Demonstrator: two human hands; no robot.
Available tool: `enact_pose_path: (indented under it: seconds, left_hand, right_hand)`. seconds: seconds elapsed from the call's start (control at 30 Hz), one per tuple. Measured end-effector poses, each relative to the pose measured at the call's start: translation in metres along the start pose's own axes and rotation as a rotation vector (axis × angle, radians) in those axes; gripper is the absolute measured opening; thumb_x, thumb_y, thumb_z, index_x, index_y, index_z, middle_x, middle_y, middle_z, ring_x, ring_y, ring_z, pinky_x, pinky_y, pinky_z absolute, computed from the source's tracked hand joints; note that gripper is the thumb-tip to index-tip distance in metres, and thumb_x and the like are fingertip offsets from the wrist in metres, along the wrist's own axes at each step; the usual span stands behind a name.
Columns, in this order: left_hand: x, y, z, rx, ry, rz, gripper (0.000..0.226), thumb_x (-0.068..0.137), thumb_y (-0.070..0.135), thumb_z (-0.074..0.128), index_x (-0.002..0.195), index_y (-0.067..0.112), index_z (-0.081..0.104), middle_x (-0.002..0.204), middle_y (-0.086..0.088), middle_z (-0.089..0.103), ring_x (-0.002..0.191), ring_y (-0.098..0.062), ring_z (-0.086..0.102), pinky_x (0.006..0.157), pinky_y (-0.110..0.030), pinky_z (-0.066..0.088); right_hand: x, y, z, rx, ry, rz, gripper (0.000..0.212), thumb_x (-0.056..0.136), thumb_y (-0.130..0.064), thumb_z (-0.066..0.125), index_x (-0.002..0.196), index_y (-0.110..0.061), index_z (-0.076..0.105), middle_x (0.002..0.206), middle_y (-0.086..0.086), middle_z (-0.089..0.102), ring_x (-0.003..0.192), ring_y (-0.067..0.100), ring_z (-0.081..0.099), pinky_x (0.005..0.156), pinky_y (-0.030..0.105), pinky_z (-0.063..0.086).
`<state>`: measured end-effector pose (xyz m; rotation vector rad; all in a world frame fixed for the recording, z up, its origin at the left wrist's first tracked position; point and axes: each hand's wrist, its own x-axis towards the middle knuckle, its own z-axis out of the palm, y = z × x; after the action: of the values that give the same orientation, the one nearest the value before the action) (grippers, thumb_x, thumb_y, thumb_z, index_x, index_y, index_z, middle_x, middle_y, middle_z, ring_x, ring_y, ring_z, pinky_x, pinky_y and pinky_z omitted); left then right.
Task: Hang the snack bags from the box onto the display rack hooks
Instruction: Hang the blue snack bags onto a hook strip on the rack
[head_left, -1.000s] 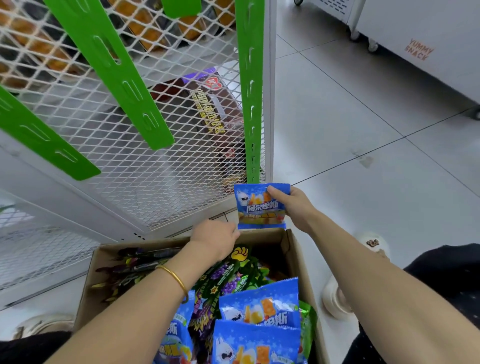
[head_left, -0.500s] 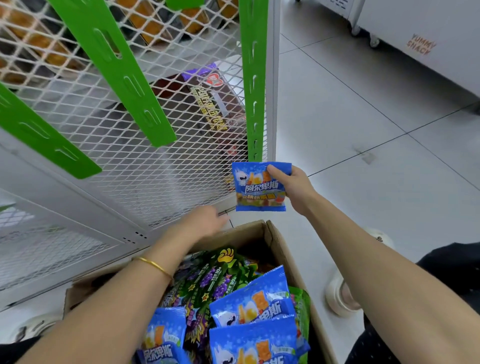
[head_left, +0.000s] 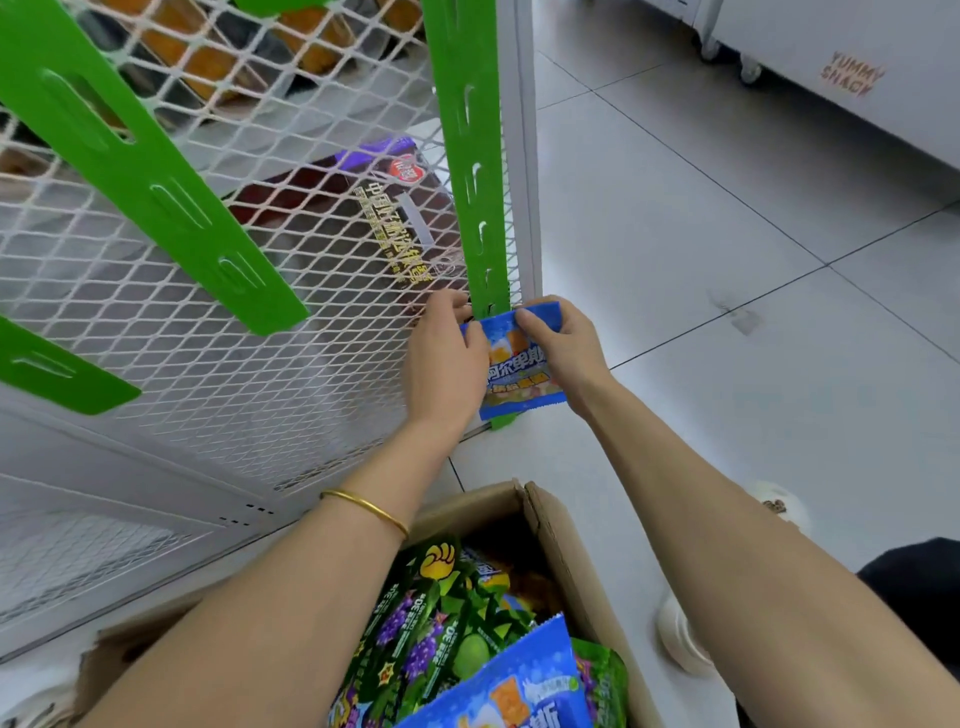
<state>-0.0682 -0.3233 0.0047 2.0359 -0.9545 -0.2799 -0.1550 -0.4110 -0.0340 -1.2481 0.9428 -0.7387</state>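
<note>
Barely begun: holding one blue snack bag (head_left: 519, 376) against the lower end of the green hook strip (head_left: 470, 156), at the mesh rack's (head_left: 260, 343) right edge.
Pinched at its top corners by left hand (head_left: 441, 358) and right hand (head_left: 566, 348); no hung bags in sight, cardboard box (head_left: 558, 535) on the floor (head_left: 727, 364) well stocked; hook hidden behind fingers, possibly not yet threaded.
</note>
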Motion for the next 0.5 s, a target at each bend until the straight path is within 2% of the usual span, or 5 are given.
enact_pose_path:
  seconds: [0.1,0.17,0.27,0.37,0.5]
  left_hand:
    - [-0.002,0.001,0.003,-0.043,0.018,-0.004,0.027,0.092,0.009,0.049,0.118,0.012,0.050,0.113,0.001,0.060,0.106,-0.015,0.056,0.092,-0.038,0.048]
    - [0.000,0.001,0.003,-0.042,0.025,-0.008,0.024,0.091,0.012,0.052,0.115,0.013,0.051,0.102,0.004,0.060,0.100,-0.016,0.058,0.087,-0.037,0.049]
    - [0.007,0.001,0.005,0.010,-0.023,0.007,0.005,0.090,0.021,0.056,0.092,0.016,0.056,0.084,0.004,0.058,0.084,-0.020,0.058,0.072,-0.037,0.048]
    - [0.014,0.001,0.004,0.112,-0.100,0.026,0.035,0.093,0.024,0.053,0.060,0.018,0.043,0.061,0.001,0.047,0.058,-0.017,0.044,0.051,-0.031,0.029]
    - [0.017,0.007,-0.001,0.117,-0.184,-0.030,0.044,0.096,0.023,0.049,0.056,0.018,0.031,0.053,0.002,0.034,0.048,-0.012,0.030,0.048,-0.030,0.021]
  right_hand:
    - [-0.001,0.001,-0.002,-0.008,-0.010,-0.003,0.008,0.090,-0.015,0.059,0.095,-0.009,0.057,0.076,0.003,0.063,0.065,0.013,0.061,0.059,0.023,0.053]
    - [-0.002,0.001,-0.003,0.000,-0.018,0.004,0.008,0.090,-0.015,0.060,0.095,-0.009,0.057,0.075,0.003,0.063,0.063,0.011,0.061,0.057,0.021,0.053]
    - [-0.004,-0.001,-0.008,0.021,-0.043,0.024,0.005,0.089,-0.014,0.061,0.092,-0.011,0.058,0.075,0.003,0.064,0.059,0.007,0.063,0.057,0.020,0.054]
    - [-0.006,-0.001,-0.011,0.019,-0.063,0.024,0.005,0.089,-0.015,0.061,0.090,-0.011,0.059,0.075,0.003,0.065,0.057,0.004,0.064,0.055,0.019,0.053]
    - [-0.007,-0.001,-0.009,-0.011,-0.063,-0.040,0.007,0.088,-0.014,0.062,0.082,-0.015,0.058,0.075,0.005,0.065,0.063,0.011,0.063,0.060,0.022,0.053]
